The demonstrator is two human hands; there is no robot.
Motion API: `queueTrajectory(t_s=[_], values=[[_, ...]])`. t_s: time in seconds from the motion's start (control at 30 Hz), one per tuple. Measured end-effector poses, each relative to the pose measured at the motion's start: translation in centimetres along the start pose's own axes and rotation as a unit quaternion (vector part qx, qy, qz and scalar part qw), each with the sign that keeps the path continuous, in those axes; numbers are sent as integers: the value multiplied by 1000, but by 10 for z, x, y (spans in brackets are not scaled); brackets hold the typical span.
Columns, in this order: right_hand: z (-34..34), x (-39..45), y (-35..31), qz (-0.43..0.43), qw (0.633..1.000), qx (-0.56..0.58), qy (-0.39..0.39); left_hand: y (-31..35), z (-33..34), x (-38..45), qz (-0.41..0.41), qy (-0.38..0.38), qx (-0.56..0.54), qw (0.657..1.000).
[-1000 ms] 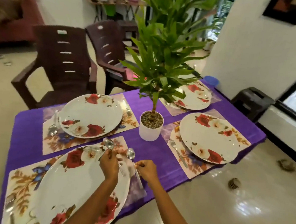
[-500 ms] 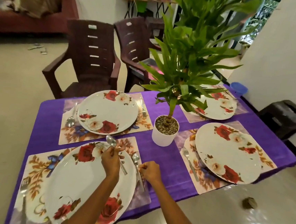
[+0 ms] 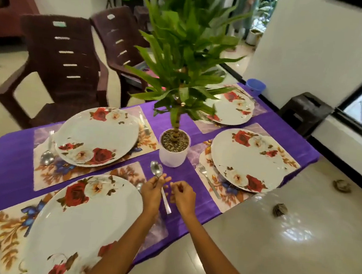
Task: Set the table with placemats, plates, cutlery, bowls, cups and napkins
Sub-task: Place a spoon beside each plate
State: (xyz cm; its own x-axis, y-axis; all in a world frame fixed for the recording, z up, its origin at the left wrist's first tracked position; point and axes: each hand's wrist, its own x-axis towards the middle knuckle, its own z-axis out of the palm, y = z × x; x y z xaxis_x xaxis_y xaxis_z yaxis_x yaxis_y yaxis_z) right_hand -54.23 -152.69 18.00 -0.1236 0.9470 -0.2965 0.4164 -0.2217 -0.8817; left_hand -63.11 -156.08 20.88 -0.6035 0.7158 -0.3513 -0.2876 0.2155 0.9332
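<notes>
Table (image 3: 12, 151), purple cloth: carried 4 floral placemats (image 3: 46, 174) w/ plates, plus white potted plant (image 3: 174, 149) at ctr.

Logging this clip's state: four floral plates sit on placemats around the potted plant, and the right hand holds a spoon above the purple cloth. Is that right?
One thing is wrong: the head view shows the left hand holding the spoon, not the right hand, whose fingers are curled beside it. The four floral plates on placemats around the potted plant stand as stated.
</notes>
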Motion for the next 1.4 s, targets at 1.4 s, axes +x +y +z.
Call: queueTrajectory(t_s=[1.4], values=[[-422, 348, 83, 10, 963, -254, -93, -5, 525, 144, -62, 36, -28, 997]])
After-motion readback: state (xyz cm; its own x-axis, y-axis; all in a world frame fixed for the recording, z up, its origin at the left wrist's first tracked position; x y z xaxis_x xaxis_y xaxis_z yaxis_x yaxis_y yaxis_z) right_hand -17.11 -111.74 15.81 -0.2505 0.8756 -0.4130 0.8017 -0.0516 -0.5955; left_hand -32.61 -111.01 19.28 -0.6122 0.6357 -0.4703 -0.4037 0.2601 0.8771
